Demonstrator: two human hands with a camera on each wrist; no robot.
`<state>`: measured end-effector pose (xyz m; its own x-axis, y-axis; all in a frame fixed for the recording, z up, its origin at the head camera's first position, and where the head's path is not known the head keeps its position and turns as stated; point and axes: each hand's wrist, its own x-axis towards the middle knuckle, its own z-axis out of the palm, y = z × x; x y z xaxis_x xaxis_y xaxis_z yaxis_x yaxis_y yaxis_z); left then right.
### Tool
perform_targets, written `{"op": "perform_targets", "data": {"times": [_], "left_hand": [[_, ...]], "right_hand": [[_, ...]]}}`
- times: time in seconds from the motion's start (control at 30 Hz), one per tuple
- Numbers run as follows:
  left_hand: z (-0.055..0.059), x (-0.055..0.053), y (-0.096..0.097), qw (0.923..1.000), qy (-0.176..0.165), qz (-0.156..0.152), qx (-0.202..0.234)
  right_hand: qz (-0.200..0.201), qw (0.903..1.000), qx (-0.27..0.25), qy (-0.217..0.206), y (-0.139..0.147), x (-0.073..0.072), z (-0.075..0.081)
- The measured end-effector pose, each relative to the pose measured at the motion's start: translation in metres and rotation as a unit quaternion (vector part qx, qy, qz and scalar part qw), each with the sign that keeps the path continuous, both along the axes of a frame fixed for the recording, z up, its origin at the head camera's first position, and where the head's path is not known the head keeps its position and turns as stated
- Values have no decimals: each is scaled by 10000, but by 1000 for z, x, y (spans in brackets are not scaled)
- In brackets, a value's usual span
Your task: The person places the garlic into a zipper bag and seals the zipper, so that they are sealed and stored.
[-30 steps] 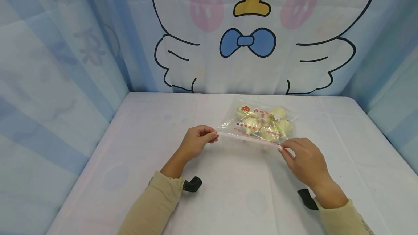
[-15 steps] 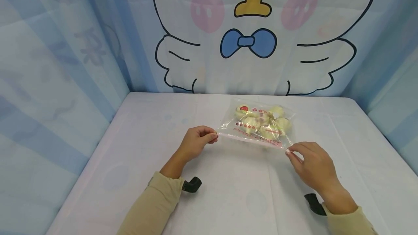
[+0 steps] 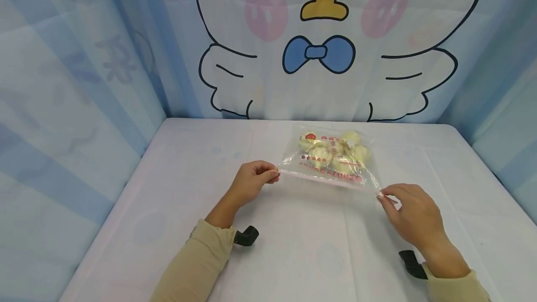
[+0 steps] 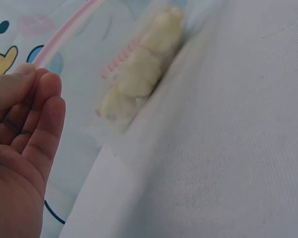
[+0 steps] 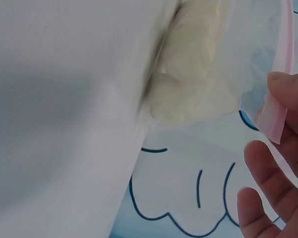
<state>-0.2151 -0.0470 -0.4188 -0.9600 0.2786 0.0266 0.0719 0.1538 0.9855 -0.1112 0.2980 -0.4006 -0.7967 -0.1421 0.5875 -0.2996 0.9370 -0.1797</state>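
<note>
A clear zip bag (image 3: 291, 160) with red print is held a little over the table's far half. Several pale yellow, lumpy pieces (image 3: 344, 164) fill it; in the left wrist view these lobed pieces (image 4: 139, 72) look blurred. Along the near edge runs its pink zip strip (image 3: 312, 179). My left hand (image 3: 253, 181) pinches the left end of that edge between thumb and fingers. At the right end, my right hand (image 3: 413, 213) pinches the corner; the right wrist view has the pink strip (image 5: 288, 34) under the thumb, other fingers loosely bent.
A white cloth covers the table (image 3: 293, 255). Behind it hangs a curtain (image 3: 268, 83) with a cartoon bird, and blue-white curtains (image 3: 75, 129) stand at both sides. Black wrist mounts (image 3: 246, 236) stick out by both sleeves.
My right hand has slid right and slightly nearer along the bag's edge to its corner. The bag and its pieces have shifted slightly left. My left hand has stayed in place.
</note>
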Motion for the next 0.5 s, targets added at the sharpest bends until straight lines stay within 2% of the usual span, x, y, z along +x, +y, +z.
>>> {"op": "perform_targets", "data": {"times": [0.3, 0.5], "left_hand": [[1, -1, -1, 9999, -30, 135, -45], [-2, -1, -1, 10000, 3, 50, -1]], "right_hand": [[-186, 9997, -107, -81, 10, 5, 3], [-247, 9994, -147, -179, 13, 7, 1]]}}
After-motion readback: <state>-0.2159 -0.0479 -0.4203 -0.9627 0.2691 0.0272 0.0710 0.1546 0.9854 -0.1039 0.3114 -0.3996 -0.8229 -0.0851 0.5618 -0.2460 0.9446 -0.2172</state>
